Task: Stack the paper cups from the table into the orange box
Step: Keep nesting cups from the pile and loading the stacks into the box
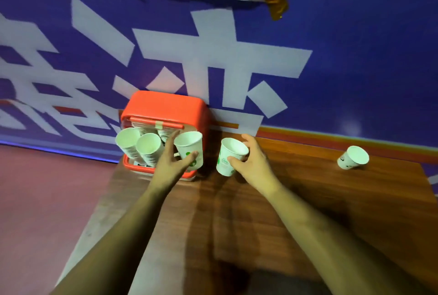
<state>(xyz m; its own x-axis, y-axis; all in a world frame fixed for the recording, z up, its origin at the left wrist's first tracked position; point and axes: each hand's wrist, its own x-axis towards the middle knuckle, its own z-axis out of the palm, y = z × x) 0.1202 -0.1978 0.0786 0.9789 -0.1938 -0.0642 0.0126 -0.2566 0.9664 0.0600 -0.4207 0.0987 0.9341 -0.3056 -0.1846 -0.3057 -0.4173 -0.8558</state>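
Grips a paper cup (189,145) with the left hand (171,162), thumb on its near side and fingers round the back, mouth up and tipped toward the camera, right in front of the orange box (166,105). Pinches a second paper cup (231,156) with the right hand (254,163), thumb on the near wall, fingers behind the rim, just beside the box on its right, over the worktop (308,200); cannot tell whether its base touches the wood. Both hands near each other, the two cups apart. Inside the box: stacks of cups (132,144), leaning out toward the left, open mouths showing. Box at the far left corner of the worktop, against the blue wall (355,57) with large white lettering. Far right on the worktop, well apart from the hands: a third paper cup (353,158), tilted, mouth toward the camera. Left of the worktop, reddish floor (47,188)
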